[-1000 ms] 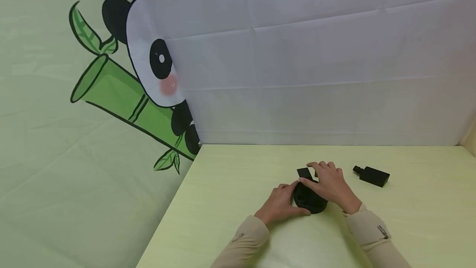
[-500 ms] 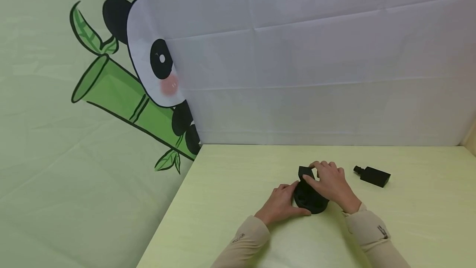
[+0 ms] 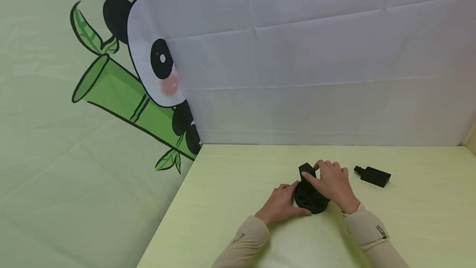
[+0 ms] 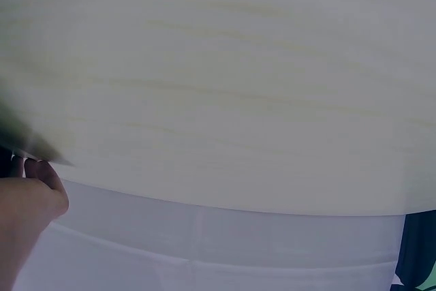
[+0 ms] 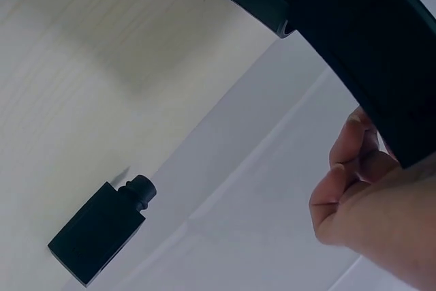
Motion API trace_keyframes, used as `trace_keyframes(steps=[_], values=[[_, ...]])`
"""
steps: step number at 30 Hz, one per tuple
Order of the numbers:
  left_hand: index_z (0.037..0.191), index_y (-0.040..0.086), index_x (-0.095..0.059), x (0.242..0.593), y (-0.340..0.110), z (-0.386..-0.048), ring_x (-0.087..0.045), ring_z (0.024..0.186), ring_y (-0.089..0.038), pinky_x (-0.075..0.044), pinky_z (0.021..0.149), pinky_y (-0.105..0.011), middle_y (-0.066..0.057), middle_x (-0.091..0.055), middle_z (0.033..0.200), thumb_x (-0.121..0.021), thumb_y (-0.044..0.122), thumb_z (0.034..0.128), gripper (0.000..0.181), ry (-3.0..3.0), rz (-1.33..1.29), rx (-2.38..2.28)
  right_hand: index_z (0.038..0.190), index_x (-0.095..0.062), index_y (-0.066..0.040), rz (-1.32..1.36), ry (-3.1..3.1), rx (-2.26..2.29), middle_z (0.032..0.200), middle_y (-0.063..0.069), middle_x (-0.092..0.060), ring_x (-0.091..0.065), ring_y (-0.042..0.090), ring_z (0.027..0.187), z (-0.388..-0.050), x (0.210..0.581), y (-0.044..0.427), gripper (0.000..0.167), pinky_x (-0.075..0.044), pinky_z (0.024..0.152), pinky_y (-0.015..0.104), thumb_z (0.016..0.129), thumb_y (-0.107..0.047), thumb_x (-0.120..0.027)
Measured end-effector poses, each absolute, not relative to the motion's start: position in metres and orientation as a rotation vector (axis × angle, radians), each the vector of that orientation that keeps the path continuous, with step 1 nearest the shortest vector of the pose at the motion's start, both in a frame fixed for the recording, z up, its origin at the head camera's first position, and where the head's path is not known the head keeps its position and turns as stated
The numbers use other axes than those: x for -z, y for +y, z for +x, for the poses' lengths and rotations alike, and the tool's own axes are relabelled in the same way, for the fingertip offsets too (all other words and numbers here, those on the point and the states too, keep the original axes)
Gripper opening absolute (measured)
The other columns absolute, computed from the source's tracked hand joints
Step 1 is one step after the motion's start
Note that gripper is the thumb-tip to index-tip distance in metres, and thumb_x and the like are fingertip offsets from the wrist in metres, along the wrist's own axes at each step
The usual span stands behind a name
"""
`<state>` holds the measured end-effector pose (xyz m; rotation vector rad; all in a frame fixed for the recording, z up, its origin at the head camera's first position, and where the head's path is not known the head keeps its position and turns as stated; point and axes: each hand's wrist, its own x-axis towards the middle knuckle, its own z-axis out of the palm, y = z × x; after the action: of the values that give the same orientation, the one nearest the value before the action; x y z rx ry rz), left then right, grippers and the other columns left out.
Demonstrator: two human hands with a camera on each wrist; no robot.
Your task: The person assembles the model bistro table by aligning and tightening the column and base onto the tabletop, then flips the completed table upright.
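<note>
Turning and creeping upward in the head view, the black block (image 3: 306, 168) is showing a peaked top edge where it was showing a flatter one a second ago. With it, the right hand (image 3: 336, 183) is shifting slightly toward the right, while the left hand (image 3: 282, 204) and the round black base (image 3: 314, 202) are staying nearly where they were.

Right thumb and fingers are forming a narrow grip, pinching the block from its near and right sides. The left grip is spreading wider, holding the base by its left side, with the thumb lying along the near edge and a fingertip touching farther up the rim. The block is standing over the far part of the base; whether it is joined to it or only touching, I cannot tell.

Well apart from the base, to the right of the hands, a black bottle-shaped piece (image 3: 374, 176) is lying on its side on the pale surface (image 3: 223, 185), its stepped round neck pointing left in the head view. Both forearms are wearing beige sleeves (image 3: 368, 228). Behind, a creased white cloth (image 3: 297, 61) is hanging, and at the left a green backdrop (image 3: 37, 156) is showing a panda drawing (image 3: 141, 49) with a bamboo stalk (image 3: 119, 88).
</note>
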<state>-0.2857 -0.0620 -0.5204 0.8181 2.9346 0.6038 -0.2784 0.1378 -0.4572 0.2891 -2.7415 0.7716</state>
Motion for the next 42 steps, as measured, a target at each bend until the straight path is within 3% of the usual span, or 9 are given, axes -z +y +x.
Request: trace_keyframes(steps=[9,17,23,29,35,42], values=[[0.159,0.015,-0.043,0.5228,-0.0613,-0.2870,-0.050,0.133,-0.019,-0.041,0.109,-0.036,0.002,-0.059,0.145,-0.078,0.067,0.0819,0.099,2.933,0.810,-0.603,0.102,-0.068,0.001,0.241,-2.729,-0.752,0.089,0.013,-0.063,-0.054,0.043,0.094,-0.2772,0.4554,0.1377,0.044,-0.036,0.085,0.062,0.096,-0.043,-0.071],[0.160,0.014,-0.041,0.5233,-0.0614,-0.2873,-0.050,0.134,-0.019,-0.040,0.109,-0.037,0.001,-0.058,0.146,-0.077,0.067,0.0830,0.100,2.930,0.814,-0.600,0.135,-0.060,0.005,0.386,-2.737,-0.783,0.116,0.029,-0.061,-0.054,0.051,0.105,-0.2797,0.4552,0.1369,0.051,-0.041,0.087,0.068,0.100,-0.032,-0.069],[0.160,0.016,-0.041,0.5233,-0.0609,-0.2873,-0.050,0.133,-0.018,-0.040,0.109,-0.035,0.003,-0.059,0.145,-0.077,0.067,0.0826,0.099,2.927,0.807,-0.602,0.122,-0.064,0.006,0.334,-2.735,-0.777,0.107,0.025,-0.064,-0.056,0.048,0.100,-0.2792,0.4540,0.1377,0.046,-0.042,0.084,0.065,0.099,-0.033,-0.072],[0.159,0.017,-0.042,0.5237,-0.0602,-0.2880,-0.050,0.133,-0.018,-0.040,0.109,-0.035,0.004,-0.059,0.144,-0.077,0.067,0.0827,0.098,2.937,0.813,-0.600,0.134,-0.060,0.005,0.351,-2.743,-0.785,0.115,0.029,-0.062,-0.054,0.052,0.105,-0.2805,0.4551,0.1394,0.055,-0.040,0.087,0.068,0.099,-0.036,-0.071],[0.159,0.017,-0.042,0.5230,-0.0600,-0.2878,-0.050,0.133,-0.018,-0.040,0.109,-0.035,0.003,-0.059,0.144,-0.078,0.066,0.0829,0.098,2.932,0.817,-0.611,0.126,-0.063,0.003,0.328,-2.744,-0.748,0.110,0.027,-0.062,-0.054,0.051,0.104,-0.2824,0.4555,0.1402,0.049,-0.039,0.087,0.067,0.099,-0.037,-0.072],[0.159,0.016,-0.042,0.5217,-0.0591,-0.2876,-0.050,0.133,-0.019,-0.040,0.109,-0.035,0.003,-0.059,0.144,-0.078,0.066,0.0831,0.098,2.932,0.811,-0.603,0.131,-0.062,0.003,0.331,-2.751,-0.779,0.115,0.028,-0.061,-0.052,0.052,0.107,-0.2818,0.4554,0.1401,0.050,-0.038,0.088,0.067,0.099,-0.035,-0.071]])
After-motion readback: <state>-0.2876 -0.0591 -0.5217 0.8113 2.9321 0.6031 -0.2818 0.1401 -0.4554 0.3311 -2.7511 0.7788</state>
